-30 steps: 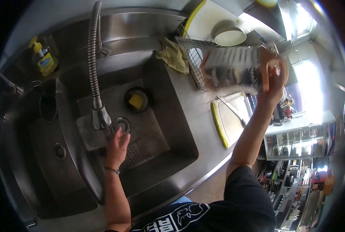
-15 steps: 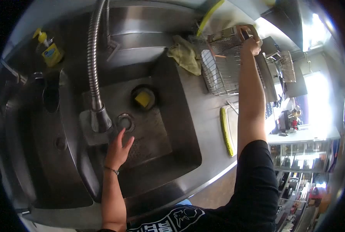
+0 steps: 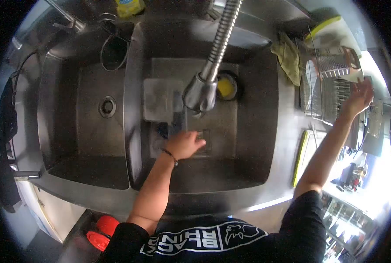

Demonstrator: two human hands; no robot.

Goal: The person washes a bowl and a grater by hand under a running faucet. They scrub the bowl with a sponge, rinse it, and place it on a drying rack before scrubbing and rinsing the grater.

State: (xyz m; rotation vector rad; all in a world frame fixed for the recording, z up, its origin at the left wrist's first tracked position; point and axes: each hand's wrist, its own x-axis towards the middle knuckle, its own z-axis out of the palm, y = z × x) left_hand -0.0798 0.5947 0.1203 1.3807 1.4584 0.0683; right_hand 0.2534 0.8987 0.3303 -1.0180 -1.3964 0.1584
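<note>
Low in the right sink basin, my left hand is closed at a clear, see-through container, whose faint edges show around the fingers. Another clear container lies behind it. The faucet head hangs above this basin, and a yellow sponge rests in a dark round bowl. Far to the right, my right hand is at the dish rack's outer side, just in front of a metal grater. Its fingers are apart, with nothing visible in them.
The wire dish rack stands right of the sink, beside a green cloth. A green-edged white board lies in front. The left basin has a drain. Red items are at the lower left.
The view has shifted left, showing more of the left basin. My right hand has come away from the items at the rack's back; my left hand has closed at the clear container.
</note>
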